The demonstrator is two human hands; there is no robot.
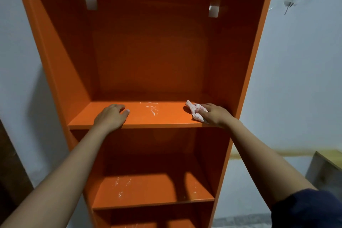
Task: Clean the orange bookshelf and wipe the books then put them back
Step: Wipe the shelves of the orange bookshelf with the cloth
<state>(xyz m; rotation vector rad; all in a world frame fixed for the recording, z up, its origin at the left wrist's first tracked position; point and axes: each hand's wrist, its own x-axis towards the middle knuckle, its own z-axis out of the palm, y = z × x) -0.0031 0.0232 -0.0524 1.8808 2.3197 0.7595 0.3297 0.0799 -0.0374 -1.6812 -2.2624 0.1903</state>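
- Right grip (pixel 215 114) is clamped round a bunched pink-and-white cloth (pixel 197 111) and presses it onto the shelf board (pixel 166 118) at centre right of the frame, close to the right wall of the orange bookshelf (pixel 55 52). I judge the cloth is wadded up to give a firm pad for scrubbing.
- Left grip (pixel 109 116) holds nothing. Its fingers are relaxed and the palm rests on the same board at centre left, near the front edge. I read this as a brace that steadies the tall unit while the other side rubs.
- White smears (pixel 152 108) lie on the board between the two grips, apart from the cloth. They look like the next patch, so I would sweep leftward out of the corner.
- Lower shelf (pixel 148 198), in the lower middle of the frame, carries similar white flecks (pixel 122 183), so I reckon the shelf cleaning is only partway done.
- No books show anywhere in the frame, and I cannot tell where they are. Wiping and returning them looks like a later step.
- Two white brackets (pixel 91 2) sit high on the back panel, and a pale wall (pixel 296 61) stands behind.
- Pushing hard on one side could rock this narrow unit, which is why the brace matters.
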